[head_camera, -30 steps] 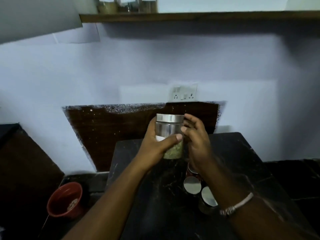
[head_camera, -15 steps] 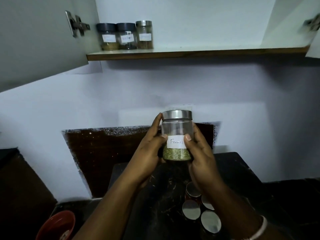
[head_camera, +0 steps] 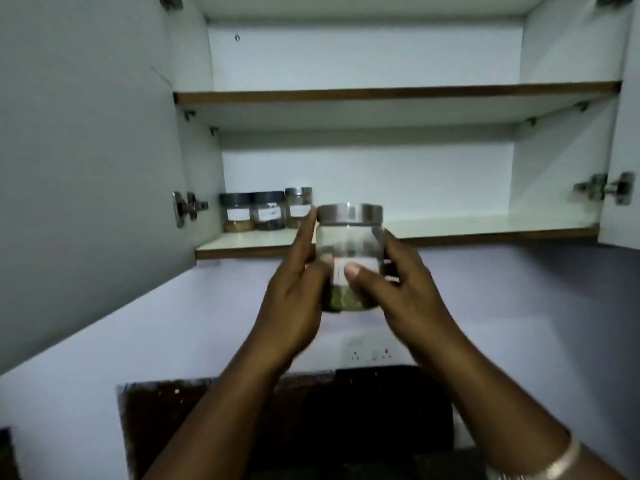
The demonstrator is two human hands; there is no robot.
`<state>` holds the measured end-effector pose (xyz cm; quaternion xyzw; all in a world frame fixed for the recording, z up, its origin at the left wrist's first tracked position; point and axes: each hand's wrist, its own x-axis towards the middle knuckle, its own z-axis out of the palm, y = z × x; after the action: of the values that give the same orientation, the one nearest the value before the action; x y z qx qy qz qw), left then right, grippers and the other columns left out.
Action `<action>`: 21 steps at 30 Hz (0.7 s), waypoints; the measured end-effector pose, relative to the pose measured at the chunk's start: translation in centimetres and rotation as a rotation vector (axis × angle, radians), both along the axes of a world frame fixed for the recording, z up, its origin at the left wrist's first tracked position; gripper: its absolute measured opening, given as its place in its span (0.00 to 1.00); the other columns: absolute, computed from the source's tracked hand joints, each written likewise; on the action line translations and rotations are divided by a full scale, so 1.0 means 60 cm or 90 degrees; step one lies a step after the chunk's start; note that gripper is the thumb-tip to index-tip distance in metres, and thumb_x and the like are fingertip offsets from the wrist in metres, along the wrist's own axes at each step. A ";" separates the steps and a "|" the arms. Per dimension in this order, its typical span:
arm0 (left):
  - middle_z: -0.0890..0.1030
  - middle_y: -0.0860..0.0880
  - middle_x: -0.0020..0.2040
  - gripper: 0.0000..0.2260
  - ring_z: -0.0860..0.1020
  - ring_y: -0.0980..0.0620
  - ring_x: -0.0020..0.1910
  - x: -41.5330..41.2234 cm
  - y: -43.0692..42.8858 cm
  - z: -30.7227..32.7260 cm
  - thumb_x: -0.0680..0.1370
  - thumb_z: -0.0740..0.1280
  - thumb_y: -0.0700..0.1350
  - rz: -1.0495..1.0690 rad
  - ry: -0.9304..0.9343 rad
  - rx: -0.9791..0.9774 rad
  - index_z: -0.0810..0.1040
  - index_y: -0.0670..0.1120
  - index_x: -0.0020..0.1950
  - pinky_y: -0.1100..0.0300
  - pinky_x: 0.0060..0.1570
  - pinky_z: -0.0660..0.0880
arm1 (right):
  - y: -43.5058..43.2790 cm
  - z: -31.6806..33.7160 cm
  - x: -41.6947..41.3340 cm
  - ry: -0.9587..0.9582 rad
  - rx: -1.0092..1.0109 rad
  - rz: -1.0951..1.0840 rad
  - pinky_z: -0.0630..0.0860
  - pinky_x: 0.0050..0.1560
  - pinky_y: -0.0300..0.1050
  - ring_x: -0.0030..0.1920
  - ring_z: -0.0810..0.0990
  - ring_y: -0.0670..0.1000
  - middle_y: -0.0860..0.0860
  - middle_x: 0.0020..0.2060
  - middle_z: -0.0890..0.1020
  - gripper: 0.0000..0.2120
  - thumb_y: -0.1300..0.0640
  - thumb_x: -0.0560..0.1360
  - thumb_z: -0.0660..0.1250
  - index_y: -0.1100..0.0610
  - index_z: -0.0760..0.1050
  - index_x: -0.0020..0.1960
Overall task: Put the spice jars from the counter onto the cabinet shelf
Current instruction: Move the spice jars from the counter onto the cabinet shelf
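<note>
A clear glass spice jar (head_camera: 349, 244) with a steel lid, a white label and green seeds at the bottom is held upright in the air between both hands. My left hand (head_camera: 294, 292) grips its left side and my right hand (head_camera: 398, 289) its right side, thumb over the label. The jar hangs just in front of and level with the lower cabinet shelf (head_camera: 485, 226). Three labelled spice jars (head_camera: 265, 211) stand in a row at the shelf's left end, two with dark lids and one with a steel lid.
The cabinet's left door (head_camera: 86, 150) and right door (head_camera: 623, 133) stand open, hinges showing. The upper shelf (head_camera: 398, 91) runs across above. A wall socket (head_camera: 370, 353) sits below my hands, over a dark backsplash (head_camera: 242, 410).
Both hands have lifted the jar from above the counter up to the level of the lower shelf. My view has tilted up, so the counter jars are out of sight.
</note>
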<state>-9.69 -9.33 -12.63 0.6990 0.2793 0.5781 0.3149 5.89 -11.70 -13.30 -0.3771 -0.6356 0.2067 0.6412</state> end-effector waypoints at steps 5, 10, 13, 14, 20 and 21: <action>0.77 0.53 0.68 0.26 0.80 0.54 0.59 0.026 0.143 0.133 0.82 0.58 0.45 0.060 0.046 -0.004 0.63 0.67 0.78 0.54 0.54 0.80 | 0.160 0.141 0.026 -0.003 -0.052 -0.014 0.80 0.37 0.37 0.44 0.84 0.49 0.49 0.44 0.82 0.10 0.54 0.72 0.76 0.47 0.80 0.52; 0.83 0.52 0.55 0.26 0.82 0.49 0.53 0.037 0.282 0.181 0.77 0.60 0.35 0.084 0.123 -0.081 0.77 0.69 0.54 0.58 0.41 0.79 | 0.334 0.182 0.041 -0.091 -0.145 -0.064 0.82 0.58 0.55 0.56 0.84 0.57 0.58 0.57 0.83 0.19 0.63 0.72 0.75 0.57 0.74 0.60; 0.82 0.45 0.60 0.29 0.81 0.44 0.58 0.044 0.361 0.173 0.75 0.59 0.29 0.087 0.177 -0.148 0.78 0.59 0.63 0.51 0.49 0.82 | 0.408 0.181 0.041 -0.192 -0.202 -0.101 0.81 0.61 0.57 0.60 0.82 0.60 0.61 0.59 0.82 0.22 0.64 0.73 0.75 0.62 0.75 0.65; 0.80 0.42 0.64 0.29 0.79 0.40 0.62 0.045 0.386 0.169 0.76 0.58 0.28 0.096 0.190 -0.171 0.75 0.54 0.70 0.45 0.58 0.81 | 0.435 0.180 0.038 -0.232 -0.214 -0.116 0.80 0.62 0.57 0.61 0.81 0.61 0.62 0.61 0.81 0.23 0.64 0.74 0.75 0.64 0.74 0.67; 0.78 0.34 0.57 0.17 0.76 0.42 0.53 0.051 0.477 0.150 0.81 0.56 0.28 0.097 0.047 -0.309 0.76 0.36 0.66 0.50 0.58 0.76 | 0.542 0.192 0.024 -0.386 -0.268 -0.189 0.78 0.54 0.50 0.61 0.80 0.60 0.63 0.65 0.78 0.23 0.63 0.77 0.72 0.66 0.71 0.70; 0.78 0.36 0.54 0.16 0.76 0.42 0.52 0.052 0.488 0.144 0.81 0.56 0.29 0.104 0.027 -0.318 0.76 0.36 0.65 0.50 0.53 0.76 | 0.555 0.194 0.023 -0.404 -0.271 -0.201 0.79 0.56 0.50 0.63 0.80 0.60 0.63 0.66 0.78 0.24 0.63 0.77 0.71 0.66 0.70 0.71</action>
<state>-6.54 19.96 -3.99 0.5868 0.4755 0.5001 0.4236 7.29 21.63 -1.68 -0.6391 -0.6790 0.1059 0.3453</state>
